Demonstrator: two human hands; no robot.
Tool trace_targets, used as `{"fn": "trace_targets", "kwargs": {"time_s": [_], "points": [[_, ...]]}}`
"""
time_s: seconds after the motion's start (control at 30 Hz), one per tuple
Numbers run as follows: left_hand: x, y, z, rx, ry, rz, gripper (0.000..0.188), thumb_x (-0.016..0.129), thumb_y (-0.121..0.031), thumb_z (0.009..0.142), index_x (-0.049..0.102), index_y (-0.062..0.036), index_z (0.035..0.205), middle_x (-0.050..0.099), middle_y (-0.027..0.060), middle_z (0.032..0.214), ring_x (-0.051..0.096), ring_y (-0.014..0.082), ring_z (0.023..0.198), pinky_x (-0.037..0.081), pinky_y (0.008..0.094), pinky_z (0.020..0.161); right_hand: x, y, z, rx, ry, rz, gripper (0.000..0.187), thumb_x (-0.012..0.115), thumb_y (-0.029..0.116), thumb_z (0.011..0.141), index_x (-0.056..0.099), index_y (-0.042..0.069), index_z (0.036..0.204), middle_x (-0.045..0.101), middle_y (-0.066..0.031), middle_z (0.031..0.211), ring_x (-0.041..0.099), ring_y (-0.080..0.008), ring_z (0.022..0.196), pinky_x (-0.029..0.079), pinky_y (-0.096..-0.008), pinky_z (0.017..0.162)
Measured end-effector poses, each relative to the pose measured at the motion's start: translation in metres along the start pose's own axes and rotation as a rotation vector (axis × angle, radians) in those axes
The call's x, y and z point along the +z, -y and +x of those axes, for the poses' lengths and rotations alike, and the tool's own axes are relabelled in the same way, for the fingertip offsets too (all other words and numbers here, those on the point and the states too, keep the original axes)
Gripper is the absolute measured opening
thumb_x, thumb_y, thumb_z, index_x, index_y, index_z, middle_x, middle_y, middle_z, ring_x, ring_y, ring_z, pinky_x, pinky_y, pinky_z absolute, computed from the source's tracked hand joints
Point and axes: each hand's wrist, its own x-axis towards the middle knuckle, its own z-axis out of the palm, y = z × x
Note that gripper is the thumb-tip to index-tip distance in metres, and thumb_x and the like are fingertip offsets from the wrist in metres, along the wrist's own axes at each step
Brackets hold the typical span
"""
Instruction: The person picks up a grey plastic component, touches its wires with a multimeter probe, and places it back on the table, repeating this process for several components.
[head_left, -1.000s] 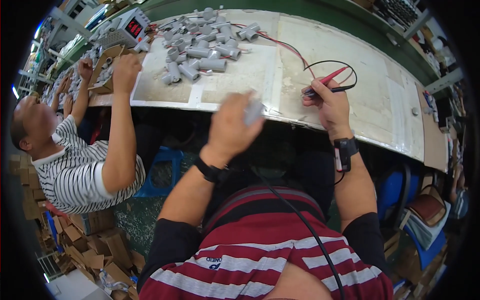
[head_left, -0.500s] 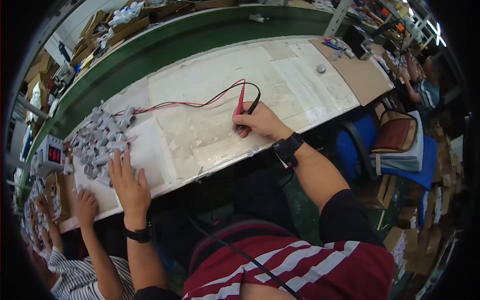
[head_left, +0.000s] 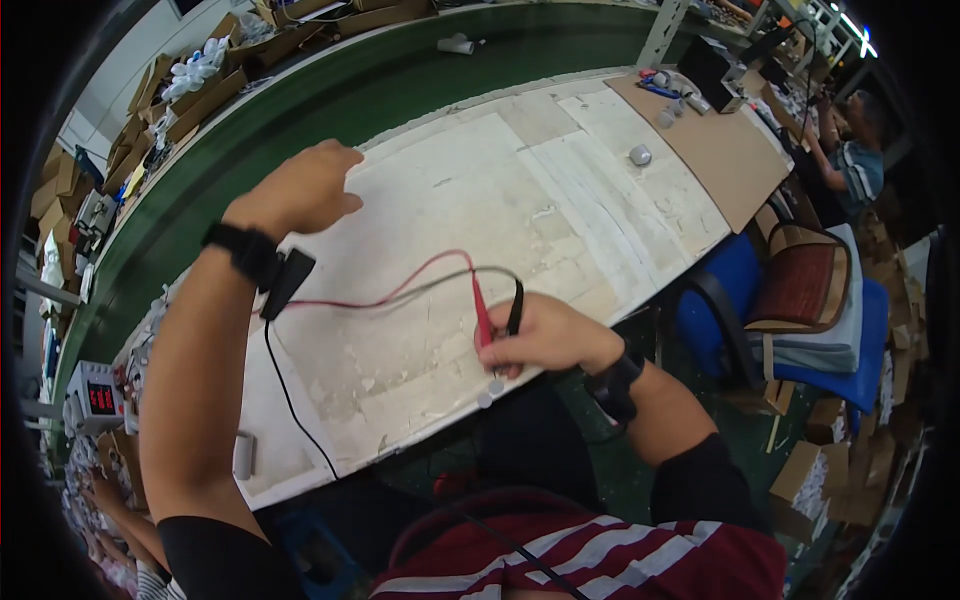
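Observation:
My right hand point(head_left: 545, 332) is closed around a red test probe point(head_left: 481, 318) and a black test probe point(head_left: 516, 312), close to the table's near edge. Their tips point down beside small pale discs point(head_left: 487, 398) at that edge. Red and black leads point(head_left: 400, 292) loop leftward across the table. Over the far edge reaches my left hand point(head_left: 300, 190), fingers stretched to the right, thumb apart, with nothing visible in it. My left forearm hides most of the pile of grey plastic pieces point(head_left: 147, 325). A grey cylindrical piece point(head_left: 244, 455) lies beside that forearm.
A power supply with red digits point(head_left: 97, 397) stands at the left. One grey piece point(head_left: 640, 155) sits near a cardboard sheet point(head_left: 715, 165) at the right. Beyond the table runs a green surface point(head_left: 400, 95). A blue chair point(head_left: 720, 300) stands right; other people sit at both sides.
My left hand has left the grey pieces and swung up and right to the far edge. The right hand, still holding both probes, has come toward the near edge and the discs.

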Motion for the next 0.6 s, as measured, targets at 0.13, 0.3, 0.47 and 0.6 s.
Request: {"fn": "trace_targets", "kwargs": {"time_s": [0.13,0.3,0.47,0.6], "points": [[-0.004,0.006,0.088,-0.023,0.231,0.271,0.058,0.071,-0.022,0.086,0.055,-0.0016,0.138,0.055,0.0212,0.137,0.053,0.0371,0.127,0.044,0.0399,0.107,-0.007,0.013,0.011,0.057,0.055,0.063,0.013,0.071,0.013,0.092,0.068,0.001,0.096,0.069,-0.0043,0.081,0.066,-0.0103,0.070,0.055,-0.0246,0.063],[0.015,0.022,0.195,-0.079,0.055,0.194,0.059,0.062,-0.030,0.093,0.050,-0.0039,0.144,0.052,0.0226,0.142,0.051,0.0371,0.131,0.042,0.0409,0.110,-0.021,0.009,0.040,-0.001,-0.013,0.092,0.013,0.070,0.014,0.093,0.068,0.001,0.097,0.068,-0.0030,0.081,0.066,-0.0094,0.073,0.054,-0.0242,0.065],[0.058,0.059,0.268,-0.080,-0.163,0.115,0.061,0.055,-0.035,0.099,0.039,-0.0079,0.152,0.045,0.0237,0.149,0.049,0.0382,0.134,0.040,0.0430,0.113,-0.024,0.012,0.045,-0.027,0.011,0.083,0.013,0.069,0.014,0.095,0.067,0.001,0.096,0.067,-0.0030,0.081,0.065,-0.0097,0.072,0.053,-0.0252,0.064],[0.077,0.067,0.320,-0.145,-0.204,0.043,0.062,0.053,-0.039,0.101,0.038,-0.0070,0.152,0.040,0.0234,0.153,0.047,0.0390,0.135,0.041,0.0438,0.112,-0.033,0.008,0.047,-0.057,-0.011,0.082,0.013,0.069,0.016,0.095,0.067,0.002,0.095,0.066,-0.0016,0.079,0.064,-0.0085,0.072,0.051,-0.0256,0.065]]}}
